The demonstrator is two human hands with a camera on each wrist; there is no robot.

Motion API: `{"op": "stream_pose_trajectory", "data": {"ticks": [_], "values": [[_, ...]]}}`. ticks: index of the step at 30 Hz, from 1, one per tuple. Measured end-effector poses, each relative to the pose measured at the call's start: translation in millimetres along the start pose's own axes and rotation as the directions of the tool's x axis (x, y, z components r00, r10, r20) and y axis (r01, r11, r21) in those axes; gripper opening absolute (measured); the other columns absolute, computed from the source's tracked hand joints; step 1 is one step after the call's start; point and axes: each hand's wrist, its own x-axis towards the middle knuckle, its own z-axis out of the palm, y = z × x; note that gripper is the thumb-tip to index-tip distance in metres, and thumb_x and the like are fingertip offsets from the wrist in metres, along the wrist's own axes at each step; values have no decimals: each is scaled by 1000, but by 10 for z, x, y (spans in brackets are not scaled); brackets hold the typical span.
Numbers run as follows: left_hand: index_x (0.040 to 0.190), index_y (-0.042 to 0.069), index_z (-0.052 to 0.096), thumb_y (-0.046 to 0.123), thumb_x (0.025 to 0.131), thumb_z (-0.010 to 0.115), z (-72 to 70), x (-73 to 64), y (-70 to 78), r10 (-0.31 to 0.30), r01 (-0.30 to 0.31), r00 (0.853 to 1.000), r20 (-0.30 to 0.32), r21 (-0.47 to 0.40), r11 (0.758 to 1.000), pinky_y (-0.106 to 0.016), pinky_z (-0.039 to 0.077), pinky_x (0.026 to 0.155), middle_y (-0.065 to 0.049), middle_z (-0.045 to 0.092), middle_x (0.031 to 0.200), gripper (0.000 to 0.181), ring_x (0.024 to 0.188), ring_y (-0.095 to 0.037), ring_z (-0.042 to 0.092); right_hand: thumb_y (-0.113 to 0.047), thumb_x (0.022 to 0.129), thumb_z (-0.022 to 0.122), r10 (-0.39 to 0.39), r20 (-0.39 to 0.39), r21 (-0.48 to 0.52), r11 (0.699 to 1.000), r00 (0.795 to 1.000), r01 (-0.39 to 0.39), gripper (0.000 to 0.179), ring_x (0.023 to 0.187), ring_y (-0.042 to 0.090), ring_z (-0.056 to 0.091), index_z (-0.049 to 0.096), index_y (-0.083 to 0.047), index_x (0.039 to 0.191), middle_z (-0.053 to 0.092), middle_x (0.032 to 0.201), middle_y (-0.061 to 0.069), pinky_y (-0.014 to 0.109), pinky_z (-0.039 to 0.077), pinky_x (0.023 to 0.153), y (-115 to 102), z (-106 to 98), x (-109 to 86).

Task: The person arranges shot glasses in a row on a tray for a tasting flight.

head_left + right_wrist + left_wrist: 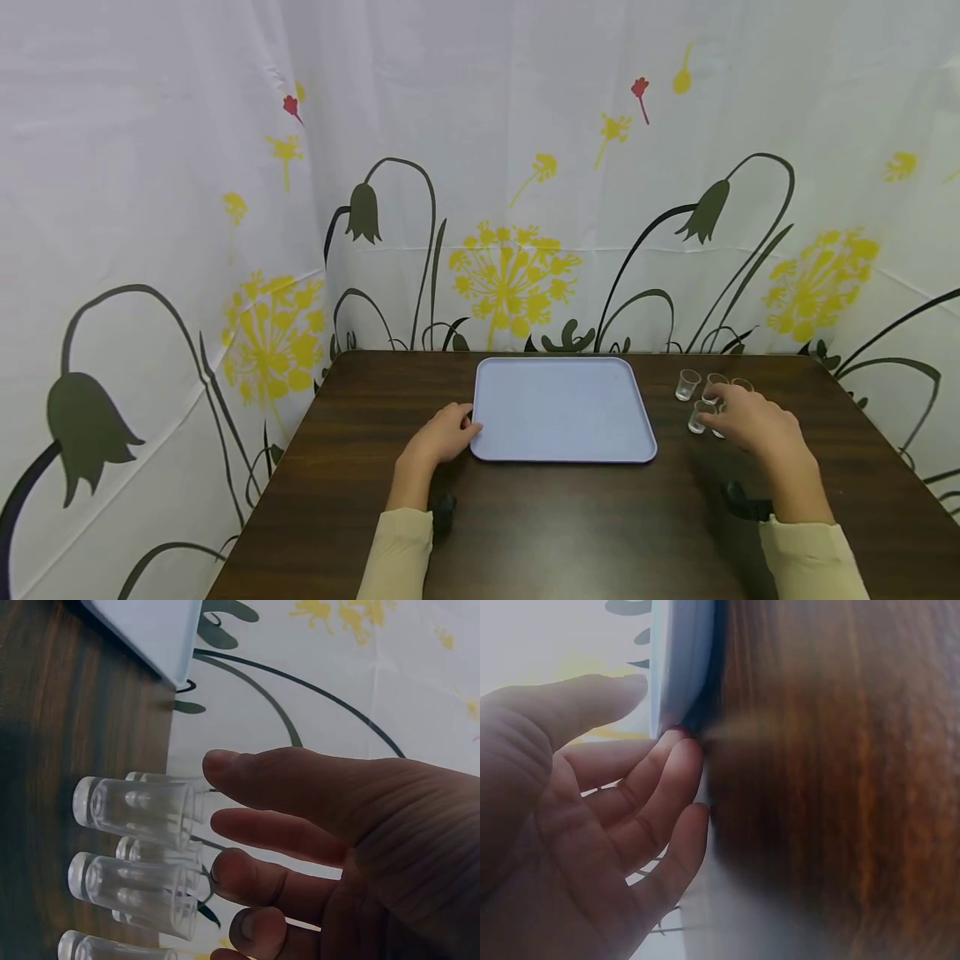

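Note:
A pale blue rectangular tray lies flat on the table. My left hand is at its left side near the front corner. In the left wrist view the fingertips rest at the tray's edge, lightly bent, and the thumb stands apart from it. Over on the right, my right hand hovers above several small clear shot glasses, all upright. The right wrist view has the thumb and loosely bent fingers close to the rims of these shot glasses, with nothing held between them. The hand partly hides some glasses.
The dark wood table runs back to a white curtain printed with flowers. A stretch of tabletop separates the tray from the glasses. Both wrists wear dark bands, and the sleeves are pale yellow.

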Motion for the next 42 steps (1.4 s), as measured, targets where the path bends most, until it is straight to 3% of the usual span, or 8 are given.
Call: {"op": "stream_pose_trajectory", "data": {"ticks": [5,11,17,20,25,33,37,42], "values": [[123,-3,63,20,106,62,41,99,-181,68,-68,998,-4,5,998,-35,41,70,-9,53,95,29,82,-21,50,-45,100,70,8,4,3,1000,1000,-8,67,115,62,63,55,0,148,59,143,38,73,49,83,-2,-4,39],[143,-6,60,17,105,64,10,57,-137,6,-5,1000,22,-17,1000,-36,43,74,-11,58,103,45,81,-20,53,-43,101,69,22,21,20,1000,1000,-22,67,121,66,59,54,0,149,57,145,39,76,47,87,12,16,53],[150,-4,56,28,108,62,177,284,-532,59,-59,998,37,-5,998,-34,43,71,-3,57,91,53,77,-16,52,-42,101,70,18,7,18,1000,1000,-18,65,120,66,59,55,0,148,57,144,39,76,47,87,38,70,72],[149,-5,56,25,108,63,44,82,-296,47,-45,998,37,-36,998,-35,44,72,-5,58,92,51,79,-18,54,-40,101,70,13,-7,16,1000,1000,-13,63,118,64,60,55,0,147,59,142,39,75,47,86,41,95,88],[149,-4,58,21,107,64,-50,-40,-106,6,-4,999,38,-50,999,-36,45,75,-7,60,96,49,83,-20,56,-35,101,70,10,-28,21,1000,1000,-9,58,112,59,64,58,1,144,64,134,37,72,49,83,44,120,122],[152,0,56,31,107,63,160,275,-504,42,-40,998,47,-25,999,-34,45,70,-3,59,94,55,80,-17,55,-29,100,70,-4,-33,41,999,999,6,51,108,56,67,60,2,140,69,128,32,71,50,84,60,167,173],[153,5,57,32,106,64,256,410,-652,14,-13,999,37,-31,999,-33,45,71,-2,60,95,54,80,-16,56,-27,100,71,-18,-40,50,999,999,20,50,106,54,68,61,4,138,69,126,33,70,52,85,53,184,188],[153,7,58,33,106,64,290,455,-691,6,-5,1000,31,-21,1000,-33,46,70,-2,60,95,54,79,-16,57,-29,101,71,5,-34,38,999,999,-4,48,106,56,67,61,-2,139,66,132,35,72,51,83,34,196,194]]}}
